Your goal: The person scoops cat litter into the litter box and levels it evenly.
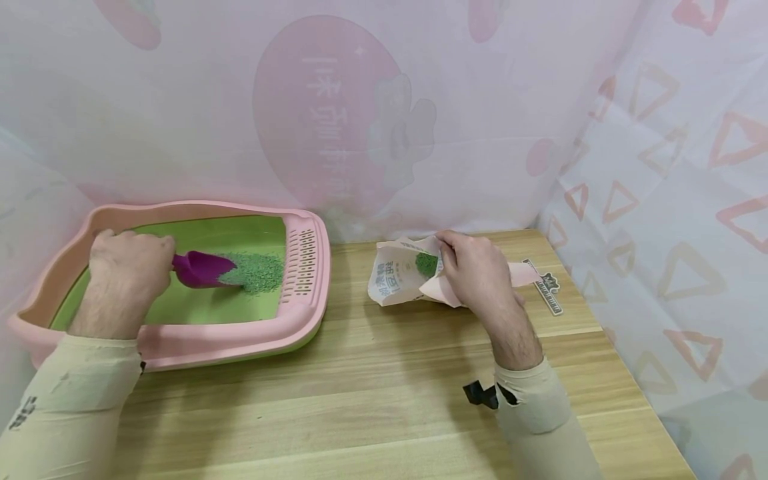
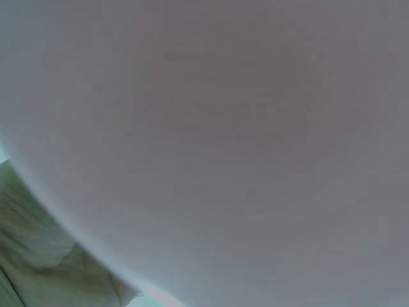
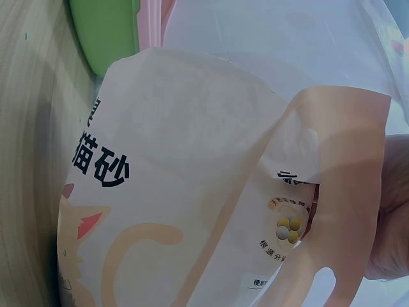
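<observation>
My left hand [image 1: 132, 267] grips the handle of a purple scoop [image 1: 201, 269] inside a litter box with a pink rim [image 1: 234, 343] and a green pan. The scoop's front edge meets a heap of green cat litter [image 1: 261, 272] at the pan's right end. To the right, my right hand [image 1: 477, 270] holds a cat litter bag [image 1: 393, 277] by the upper side near its mouth. The bag lies with its mouth toward the box, and green litter [image 1: 427, 264] shows inside. A pale blurred surface fills most of the left wrist view.
A flat ruler-like piece with a cat figure [image 1: 549, 293] lies right of the bag on the wooden table [image 1: 372, 393]. Printed sheets [image 1: 480, 167] hang close behind and at both sides. A black piece [image 1: 480, 395] sticks out from the right sleeve.
</observation>
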`<state>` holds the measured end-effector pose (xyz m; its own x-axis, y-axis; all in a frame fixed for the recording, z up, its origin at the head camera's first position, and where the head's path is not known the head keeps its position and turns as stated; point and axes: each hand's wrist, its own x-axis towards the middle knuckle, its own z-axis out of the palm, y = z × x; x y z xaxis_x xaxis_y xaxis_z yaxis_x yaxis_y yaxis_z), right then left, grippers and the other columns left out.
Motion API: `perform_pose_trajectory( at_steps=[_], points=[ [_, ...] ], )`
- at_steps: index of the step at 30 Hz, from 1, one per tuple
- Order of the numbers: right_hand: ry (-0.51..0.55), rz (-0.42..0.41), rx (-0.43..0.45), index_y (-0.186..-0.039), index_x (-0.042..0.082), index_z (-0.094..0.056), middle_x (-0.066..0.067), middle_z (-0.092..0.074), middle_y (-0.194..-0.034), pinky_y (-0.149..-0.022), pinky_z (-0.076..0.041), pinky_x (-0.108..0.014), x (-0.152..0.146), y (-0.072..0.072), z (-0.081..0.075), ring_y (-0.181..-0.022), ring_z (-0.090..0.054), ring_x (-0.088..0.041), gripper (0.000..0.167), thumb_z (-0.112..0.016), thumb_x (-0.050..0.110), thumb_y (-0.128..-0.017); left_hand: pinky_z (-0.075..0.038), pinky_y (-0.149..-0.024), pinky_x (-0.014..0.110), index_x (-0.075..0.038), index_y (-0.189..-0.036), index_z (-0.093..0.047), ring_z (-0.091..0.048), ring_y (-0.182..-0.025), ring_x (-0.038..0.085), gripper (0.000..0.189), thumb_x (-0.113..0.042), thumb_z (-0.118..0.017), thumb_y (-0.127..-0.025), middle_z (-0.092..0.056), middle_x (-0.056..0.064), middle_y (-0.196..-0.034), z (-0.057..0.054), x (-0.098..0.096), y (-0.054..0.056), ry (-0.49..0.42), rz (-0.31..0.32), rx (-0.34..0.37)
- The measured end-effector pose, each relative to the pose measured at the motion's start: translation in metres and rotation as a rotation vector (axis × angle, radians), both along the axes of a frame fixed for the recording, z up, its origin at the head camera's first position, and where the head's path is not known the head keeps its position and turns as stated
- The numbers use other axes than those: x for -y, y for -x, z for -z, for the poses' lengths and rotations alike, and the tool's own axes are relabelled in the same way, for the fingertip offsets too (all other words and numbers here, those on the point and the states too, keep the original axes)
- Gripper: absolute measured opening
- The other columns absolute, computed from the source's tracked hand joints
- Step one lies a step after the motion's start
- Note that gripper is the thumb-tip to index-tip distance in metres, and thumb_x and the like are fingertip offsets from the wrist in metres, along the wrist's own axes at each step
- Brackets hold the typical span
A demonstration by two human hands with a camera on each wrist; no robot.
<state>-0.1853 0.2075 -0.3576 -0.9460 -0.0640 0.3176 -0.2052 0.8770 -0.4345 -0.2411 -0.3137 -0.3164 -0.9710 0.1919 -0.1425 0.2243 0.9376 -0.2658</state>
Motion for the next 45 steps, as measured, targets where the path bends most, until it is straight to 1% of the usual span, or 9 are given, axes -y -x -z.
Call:
perform_pose_trajectory(
  at_steps=[5,9,15,20,24,30,38,41,45],
  points=[
    [-0.004,0.001,0.0,-0.141,0.007,-0.083,-0.018,-0.086,-0.137,-0.096,-0.07,-0.066,0.0,0.0,0.0,-0.121,-0.086,-0.046,0.03,-0.065,0.017,-0.12,-0.048,-0.087,0.061,-0.002,-0.109,-0.076,-0.067,-0.087,0.045,0.009,-0.002,-0.078,-0.1,-0.078,0.021,-0.09,-0.003,0.002,-0.004,-0.009,-0.011,-0.073],
    [-0.005,0.001,0.0,-0.141,0.007,-0.083,-0.018,-0.086,-0.137,-0.096,-0.07,-0.065,0.001,0.0,0.0,-0.121,-0.086,-0.046,0.03,-0.065,0.016,-0.12,-0.046,-0.089,0.065,0.0,-0.111,-0.077,-0.068,-0.09,0.049,0.014,0.002,-0.078,-0.097,-0.079,0.025,-0.093,-0.006,0.003,-0.005,-0.03,-0.022,-0.151],
    [-0.005,-0.002,-0.01,-0.14,0.007,-0.083,-0.018,-0.087,-0.136,-0.095,-0.07,-0.065,0.001,0.0,0.001,-0.12,-0.087,-0.046,0.029,-0.065,0.016,-0.12,-0.049,-0.096,0.072,0.0,-0.109,-0.074,-0.071,-0.106,0.058,0.015,0.001,-0.081,-0.096,-0.079,0.027,-0.096,-0.008,0.003,-0.006,-0.061,-0.019,-0.188],
    [-0.003,-0.001,-0.012,-0.141,0.007,-0.083,-0.018,-0.086,-0.136,-0.093,-0.07,-0.066,0.001,0.0,0.002,-0.121,-0.086,-0.046,0.03,-0.065,0.016,-0.12,-0.049,-0.093,0.068,-0.001,-0.108,-0.075,-0.072,-0.1,0.052,0.019,0.001,-0.084,-0.092,-0.079,0.023,-0.092,-0.007,-0.001,-0.01,-0.094,0.005,-0.233],
    [-0.003,-0.003,-0.012,-0.14,0.007,-0.083,-0.018,-0.087,-0.136,-0.093,-0.07,-0.066,0.001,0.0,0.002,-0.12,-0.087,-0.046,0.029,-0.065,0.016,-0.119,-0.051,-0.09,0.068,0.0,-0.112,-0.074,-0.073,-0.101,0.051,0.022,0.005,-0.079,-0.09,-0.08,0.026,-0.101,-0.006,-0.008,-0.011,-0.112,0.041,-0.28],
    [-0.006,-0.003,-0.009,-0.139,0.007,-0.084,-0.018,-0.087,-0.135,-0.093,-0.07,-0.067,0.001,-0.001,0.001,-0.119,-0.087,-0.046,0.029,-0.065,0.017,-0.119,-0.052,-0.089,0.07,-0.001,-0.119,-0.071,-0.073,-0.106,0.055,0.025,0.004,-0.073,-0.095,-0.079,0.026,-0.11,-0.001,-0.02,-0.015,-0.157,0.095,-0.385],
    [-0.003,-0.002,-0.004,-0.141,0.007,-0.083,-0.018,-0.087,-0.135,-0.091,-0.07,-0.066,0.0,-0.001,0.0,-0.117,-0.087,-0.046,0.029,-0.065,0.017,-0.12,-0.052,-0.103,0.075,-0.002,-0.124,-0.07,-0.07,-0.126,0.057,0.026,0.003,-0.064,-0.099,-0.079,0.027,-0.126,0.004,-0.037,-0.018,-0.2,0.164,-0.469],
    [-0.002,-0.001,-0.002,-0.141,0.007,-0.083,-0.018,-0.087,-0.135,-0.091,-0.07,-0.066,0.0,-0.001,0.0,-0.118,-0.087,-0.047,0.03,-0.065,0.017,-0.12,-0.055,-0.103,0.073,-0.004,-0.123,-0.073,-0.073,-0.124,0.054,0.022,0.001,-0.065,-0.103,-0.081,0.024,-0.123,0.008,-0.044,-0.02,-0.228,0.219,-0.549],
    [-0.001,-0.001,-0.003,-0.142,0.007,-0.083,-0.018,-0.087,-0.136,-0.092,-0.07,-0.066,0.0,-0.002,0.0,-0.118,-0.087,-0.047,0.03,-0.065,0.017,-0.12,-0.058,-0.092,0.068,-0.005,-0.119,-0.076,-0.077,-0.112,0.051,0.017,-0.001,-0.069,-0.104,-0.084,0.021,-0.113,0.014,-0.054,-0.021,-0.274,0.332,-0.675]
  ],
)
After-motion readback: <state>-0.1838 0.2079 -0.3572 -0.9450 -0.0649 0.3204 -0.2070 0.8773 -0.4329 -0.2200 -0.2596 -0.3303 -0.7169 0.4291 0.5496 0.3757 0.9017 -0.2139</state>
